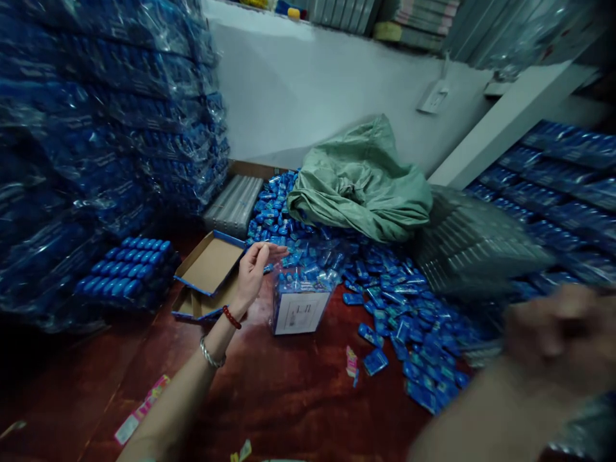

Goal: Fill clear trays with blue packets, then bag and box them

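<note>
Head view: looking down on a red-brown floor [289, 398] crowded with blue stock; the person seems seated low among it
Left hand [253, 273]: raised above the floor, palm turned sideways, fingers [264, 251] loosely spread and holding nothing; it hangs between the flat cardboard boxes [209, 266] and the clear box, nearest the box
Right hand [561, 337]: close to the lens at the right edge and heavily blurred; cannot tell whether it grips anything
Clear box [299, 301]: upright on the floor just right of the left hand, white label facing the camera, blue packets inside; likely set there within easy reach of both hands
Loose blue packets [399, 321]: spilled in a wide heap from the green sack [360, 179] toward the right hand
Wrapped bundles [106, 128]: stacked high at left, out of the way
</note>
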Tool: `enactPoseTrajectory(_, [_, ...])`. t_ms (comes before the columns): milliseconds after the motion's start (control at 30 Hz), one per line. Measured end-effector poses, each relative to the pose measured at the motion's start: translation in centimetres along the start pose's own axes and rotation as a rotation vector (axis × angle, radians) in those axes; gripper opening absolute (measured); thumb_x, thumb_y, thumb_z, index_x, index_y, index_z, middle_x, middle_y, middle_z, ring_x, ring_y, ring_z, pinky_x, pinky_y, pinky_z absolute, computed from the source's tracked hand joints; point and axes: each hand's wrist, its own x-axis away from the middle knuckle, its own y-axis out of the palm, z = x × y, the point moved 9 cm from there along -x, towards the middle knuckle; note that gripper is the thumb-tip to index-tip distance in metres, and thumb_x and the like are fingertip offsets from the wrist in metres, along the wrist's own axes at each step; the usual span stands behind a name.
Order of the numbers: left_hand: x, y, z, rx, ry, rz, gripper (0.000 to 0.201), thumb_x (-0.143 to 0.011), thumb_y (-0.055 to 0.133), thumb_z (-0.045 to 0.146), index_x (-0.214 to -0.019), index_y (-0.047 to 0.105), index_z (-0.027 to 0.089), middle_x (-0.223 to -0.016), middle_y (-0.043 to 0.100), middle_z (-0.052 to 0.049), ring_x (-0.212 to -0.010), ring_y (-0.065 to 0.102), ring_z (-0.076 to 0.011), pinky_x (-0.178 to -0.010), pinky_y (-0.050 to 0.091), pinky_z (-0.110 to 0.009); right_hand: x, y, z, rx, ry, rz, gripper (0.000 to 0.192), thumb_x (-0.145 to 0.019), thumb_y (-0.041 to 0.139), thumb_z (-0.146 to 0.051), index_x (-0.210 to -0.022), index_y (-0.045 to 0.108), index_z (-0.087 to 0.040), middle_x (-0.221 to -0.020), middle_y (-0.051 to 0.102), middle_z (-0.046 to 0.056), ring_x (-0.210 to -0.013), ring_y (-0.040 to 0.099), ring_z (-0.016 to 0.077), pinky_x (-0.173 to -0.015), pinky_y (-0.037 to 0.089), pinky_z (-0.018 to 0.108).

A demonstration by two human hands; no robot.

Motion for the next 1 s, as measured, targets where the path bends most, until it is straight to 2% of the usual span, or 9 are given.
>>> enactPoseTrajectory(67, [0.1,0.2,-0.1,0.015,0.017,0.002,0.026,-0.087,0.052,0.043,-0.089,0.058,0.017,-0.093,0.071,-0.006,-0.091,0.068,-0.0218,-0.084,0.053,-0.036,8.5,4.1,4.6,0.691,0.09,-0.728,0.033,-0.076,0.059,-0.006,-0.096,0.071,-0.029,-0.079,0.072,0.006,-0.049,0.061,0.0158,-0.034,0.044,0.028])
enactPoseTrajectory(100, [0.2,0.3,0.0,0.015,0.025,-0.002,0.025,-0.088,0.051,0.042,-0.089,0.058,0.017,-0.092,0.071,-0.006,-0.091,0.068,-0.0218,-0.084,0.053,-0.036,13.4,5.2,7.3,0.894,0.024,-1.027,0.038,-0.077,0.057,-0.008,-0.106,0.067,-0.031,-0.099,0.071,0.006,-0.076,0.068,0.0213,-0.054,0.056,0.035])
enactPoseTrajectory(200, [0.6,0.6,0.5,-0.03,0.044,-0.041,0.022,-0.09,0.049,0.038,-0.09,0.058,0.018,-0.092,0.071,-0.005,-0.092,0.067,-0.021,-0.085,0.052,-0.036,23.1,6.3,14.0,1.182,-0.318,-1.421,0.059,-0.077,0.041,0.0,-0.13,0.051,-0.024,-0.137,0.05,0.006,-0.128,0.043,0.0274,-0.099,0.042,0.051])
enactPoseTrajectory(300, [1.8,0.9,1.4,-0.237,0.081,-0.132,0.021,-0.092,0.046,0.033,-0.089,0.061,0.018,-0.093,0.071,-0.004,-0.092,0.066,-0.0186,-0.087,0.05,-0.031,24.9,5.8,18.8,1.456,-0.458,-1.375,0.064,-0.077,0.039,0.002,-0.137,0.042,-0.019,-0.141,0.045,0.008,-0.132,0.037,0.0265,-0.105,0.029,0.051])
enactPoseTrajectory(400, [4.3,2.3,1.2,-0.496,0.149,-0.362,0.024,-0.093,0.042,0.026,-0.092,0.065,0.019,-0.096,0.071,-0.006,-0.091,0.066,-0.0174,-0.083,0.05,-0.029,23.9,5.0,20.3,1.519,-0.404,-1.294,0.063,-0.077,0.04,0.001,-0.137,0.042,-0.019,-0.141,0.045,0.01,-0.132,0.036,0.0246,-0.104,0.027,0.048])
enactPoseTrajectory(533, [9.0,3.9,-0.3,-0.685,0.399,-0.665,0.029,-0.092,0.038,0.014,-0.111,0.06,0.02,-0.109,0.068,-0.008,-0.105,0.062,-0.019,-0.092,0.049,-0.035,22.8,3.6,19.5,1.191,-0.13,-1.213,0.06,-0.073,0.039,-0.004,-0.129,0.05,-0.022,-0.136,0.051,0.008,-0.131,0.038,0.0234,-0.103,0.027,0.047])
enactPoseTrajectory(733, [12.1,4.4,-1.3,-0.779,0.662,-0.832,0.035,-0.09,0.034,0.006,-0.119,0.053,0.015,-0.111,0.067,-0.013,-0.114,0.058,-0.0184,-0.101,0.045,-0.04,18.4,-0.9,18.4,0.468,0.462,-0.498,0.035,-0.084,0.038,-0.033,-0.113,0.053,-0.022,-0.101,0.066,0.007,-0.092,0.062,0.0215,-0.078,0.046,0.038])
enactPoseTrajectory(800, [12.3,4.3,-1.3,-0.796,0.679,-0.867,0.036,-0.091,0.033,0.006,-0.12,0.052,0.014,-0.111,0.067,-0.014,-0.117,0.056,-0.0189,-0.103,0.043,-0.041,17.9,-0.6,19.2,0.426,0.614,-0.438,0.03,-0.085,0.042,-0.044,-0.102,0.054,-0.021,-0.084,0.065,0.004,-0.074,0.06,0.0176,-0.066,0.045,0.031])
enactPoseTrajectory(1000, [13.1,3.0,-1.5,-0.867,0.699,-0.952,0.035,-0.09,0.036,0.005,-0.12,0.052,0.015,-0.119,0.064,-0.013,-0.129,0.043,-0.0183,-0.108,0.036,-0.044,17.2,-2.4,19.5,0.513,0.584,-0.323,0.037,-0.077,0.062,-0.044,-0.06,0.04,-0.02,-0.053,0.036,-0.008,-0.05,0.033,0.0078,-0.052,0.03,0.022])
